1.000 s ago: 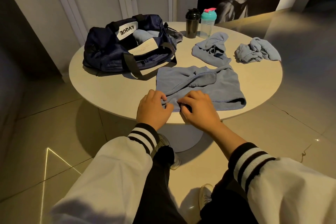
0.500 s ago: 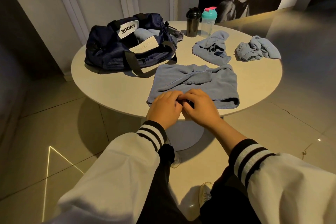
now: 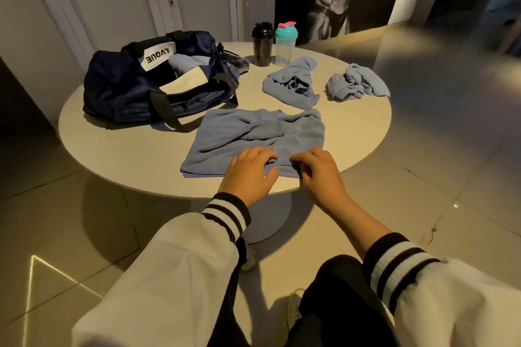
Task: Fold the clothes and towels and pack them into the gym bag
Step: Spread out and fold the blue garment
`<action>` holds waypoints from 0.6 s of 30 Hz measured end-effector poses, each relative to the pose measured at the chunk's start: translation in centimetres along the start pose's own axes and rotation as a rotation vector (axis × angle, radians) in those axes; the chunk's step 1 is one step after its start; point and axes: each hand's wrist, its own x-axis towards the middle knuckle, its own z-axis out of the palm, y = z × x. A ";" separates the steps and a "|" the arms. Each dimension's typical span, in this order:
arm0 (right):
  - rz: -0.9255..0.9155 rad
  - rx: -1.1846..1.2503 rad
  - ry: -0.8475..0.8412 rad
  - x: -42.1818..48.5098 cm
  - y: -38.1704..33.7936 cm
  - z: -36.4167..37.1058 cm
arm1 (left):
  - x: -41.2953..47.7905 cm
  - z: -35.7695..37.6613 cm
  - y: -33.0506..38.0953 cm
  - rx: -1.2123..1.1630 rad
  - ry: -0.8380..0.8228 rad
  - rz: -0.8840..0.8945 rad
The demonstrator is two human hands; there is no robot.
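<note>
Two hands, touching a moment ago, now part along the near hem of the towel (image 3: 262, 132): left hand (image 3: 249, 175) and right hand (image 3: 321, 175) pinch it with curled fingers, apparently readying a fold; gym bag (image 3: 127, 87) open beyond the fingertips.

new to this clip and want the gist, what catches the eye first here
The left hand and right hand pinch the near edge of a blue towel at the front of the round table. An open navy bag sits behind on the left, something blue already inside. Two crumpled cloths lie at the right.
</note>
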 end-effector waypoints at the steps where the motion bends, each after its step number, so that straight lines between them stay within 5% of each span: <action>1: 0.007 0.075 0.024 -0.3 0.3 -0.2 | 0.1 0.2 -0.3 0.002 0.009 -0.010; 5: 0.103 0.239 0.157 -1.6 1.1 -1.1 | -0.1 0.2 -0.5 -0.013 0.023 -0.011; 18: 0.059 -0.116 0.116 -2.7 -0.2 -1.4 | -0.6 -0.1 0.3 0.034 -0.041 0.102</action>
